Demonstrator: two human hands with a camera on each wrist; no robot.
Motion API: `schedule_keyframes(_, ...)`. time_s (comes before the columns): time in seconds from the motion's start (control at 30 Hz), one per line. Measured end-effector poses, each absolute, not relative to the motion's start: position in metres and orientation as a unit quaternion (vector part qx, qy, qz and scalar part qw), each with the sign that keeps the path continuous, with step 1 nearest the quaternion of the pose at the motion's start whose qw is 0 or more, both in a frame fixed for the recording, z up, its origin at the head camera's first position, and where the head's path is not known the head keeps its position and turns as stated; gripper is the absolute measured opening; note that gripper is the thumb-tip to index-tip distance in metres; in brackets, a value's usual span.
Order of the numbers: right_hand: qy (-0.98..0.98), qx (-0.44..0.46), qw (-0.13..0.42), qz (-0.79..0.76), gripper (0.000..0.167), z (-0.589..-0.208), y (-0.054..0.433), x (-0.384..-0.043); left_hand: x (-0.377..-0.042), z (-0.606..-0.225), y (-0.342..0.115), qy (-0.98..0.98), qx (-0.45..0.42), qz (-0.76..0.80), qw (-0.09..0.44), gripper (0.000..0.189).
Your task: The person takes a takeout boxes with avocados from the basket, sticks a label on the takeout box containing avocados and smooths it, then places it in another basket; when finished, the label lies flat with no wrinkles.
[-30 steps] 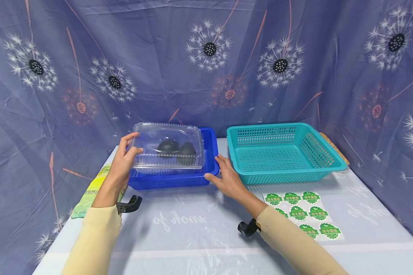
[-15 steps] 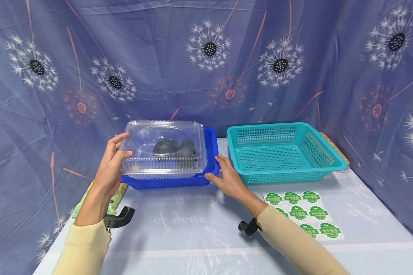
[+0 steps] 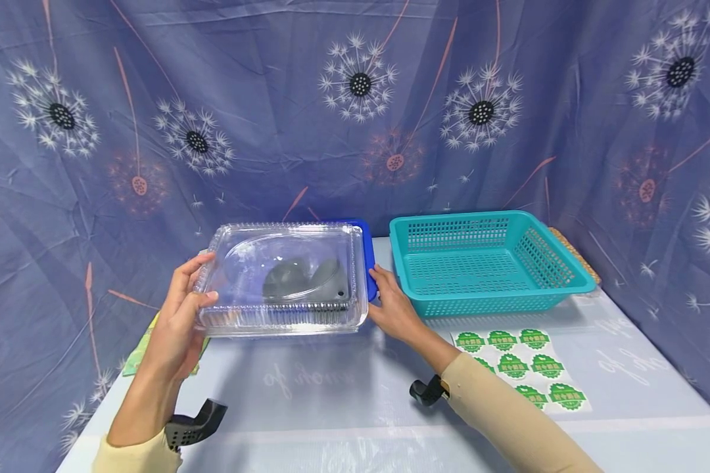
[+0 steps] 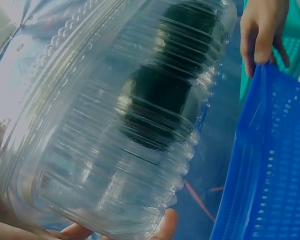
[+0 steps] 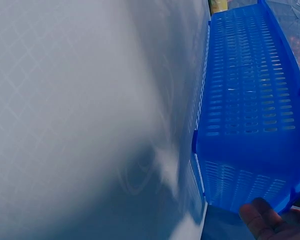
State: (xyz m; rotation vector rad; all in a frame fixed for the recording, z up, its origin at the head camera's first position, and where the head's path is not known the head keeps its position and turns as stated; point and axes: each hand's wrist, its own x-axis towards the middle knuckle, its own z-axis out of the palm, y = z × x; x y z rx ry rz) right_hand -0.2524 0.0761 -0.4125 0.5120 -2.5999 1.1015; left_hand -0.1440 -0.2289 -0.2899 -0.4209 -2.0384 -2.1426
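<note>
My left hand (image 3: 174, 325) grips the left end of a clear plastic clamshell box (image 3: 236, 282), thumb on the near side. Two dark, rounded, smooth things (image 3: 286, 279) lie in the box toward its right; through the ribbed wall in the left wrist view they look dark green (image 4: 157, 107). The box is held up in front of a blue plastic basket (image 3: 369, 253) and hides most of it in the head view. At the basket's right end, my right hand (image 3: 395, 312) holds the rim, with fingertips (image 5: 260, 217) at the corner in the right wrist view.
A teal slotted basket (image 3: 461, 266) stands to the right, with a woven tan edge (image 3: 574, 256) behind it. A sheet of green round stickers (image 3: 511, 368) lies in front. At the left lies a yellow-green packet (image 3: 144, 345). Patterned cloth (image 3: 355, 144) hangs behind.
My left hand has drawn the clear box out from over the blue basket, toward me and slightly left. The right hand stays at the basket's rim.
</note>
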Motion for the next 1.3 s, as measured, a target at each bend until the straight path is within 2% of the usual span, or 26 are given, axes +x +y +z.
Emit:
schedule_keyframes(0.23,-0.901,0.176,0.111,0.381,0.069,-0.412,0.078,-0.253,-0.122,-0.309,-0.228,-0.677,-0.151,-0.718,0.061,0.059)
schedule_keyframes(0.43,-0.899,0.199,0.137,0.366,0.062,-0.412,0.081,-0.252,-0.105,-0.332,-0.23,-0.685,-0.138,-0.714,0.045,0.061)
schedule_keyframes(0.6,-0.901,0.205,0.134,0.359,0.071,-0.413,0.081,-0.252,-0.09,-0.347,-0.229,-0.697,-0.126,-0.705,0.031,0.06)
schedule_keyframes(0.8,-0.894,0.213,0.134,0.372,0.073,-0.413,0.082,-0.252,-0.076,-0.365,-0.229,-0.705,-0.11,-0.701,0.011,0.062)
schedule_keyframes(1.07,-0.9,0.161,0.076,0.397,0.084,-0.408,0.079,-0.251,-0.064,-0.393,-0.228,-0.705,-0.122,-0.698,0.032,0.064)
schedule_keyframes(1.3,-0.901,0.153,0.08,0.398,0.082,-0.408,0.077,-0.251,-0.06,-0.411,-0.224,-0.706,-0.122,-0.696,0.05,0.063)
